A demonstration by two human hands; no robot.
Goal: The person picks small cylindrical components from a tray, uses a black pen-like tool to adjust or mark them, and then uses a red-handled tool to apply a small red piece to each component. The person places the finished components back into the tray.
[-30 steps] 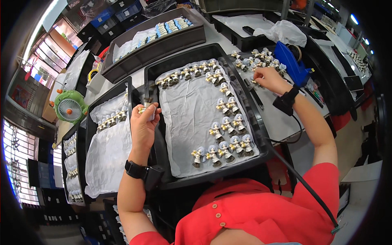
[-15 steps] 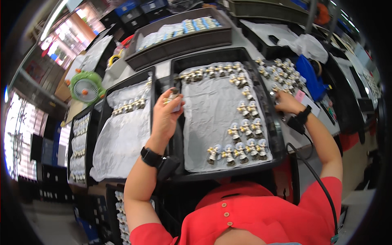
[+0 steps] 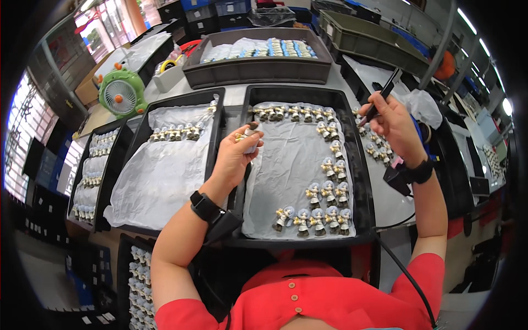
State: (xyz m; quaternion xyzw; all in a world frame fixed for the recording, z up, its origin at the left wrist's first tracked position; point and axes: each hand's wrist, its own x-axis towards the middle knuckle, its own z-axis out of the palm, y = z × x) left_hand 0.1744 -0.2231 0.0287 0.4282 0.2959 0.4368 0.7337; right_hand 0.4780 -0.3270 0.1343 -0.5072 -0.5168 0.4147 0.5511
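Note:
My left hand (image 3: pixel 236 157) is shut on a small figurine (image 3: pixel 246 137), held above the gap between two black trays. My right hand (image 3: pixel 391 125) grips a thin black brush (image 3: pixel 383 94) and hovers over the right edge of the middle tray (image 3: pixel 363 165). That tray is lined with white paper and holds several small painted figurines (image 3: pixel 324 203) in rows along its back and right side. The left tray (image 3: pixel 140 132) has a short row of figurines (image 3: pixel 173 132) on crumpled white paper.
A grey crate (image 3: pixel 258 69) with wrapped pieces stands behind the trays. A small green desk fan (image 3: pixel 119 96) sits at the back left. More trays of figurines (image 3: pixel 93 176) lie to the far left and below (image 3: pixel 140 280). Loose figurines (image 3: pixel 377 151) lie beside the right hand.
My right hand has lifted off the table with the brush and come nearer. My left hand has stayed over the tray gap with the figurine, and my head has tilted down.

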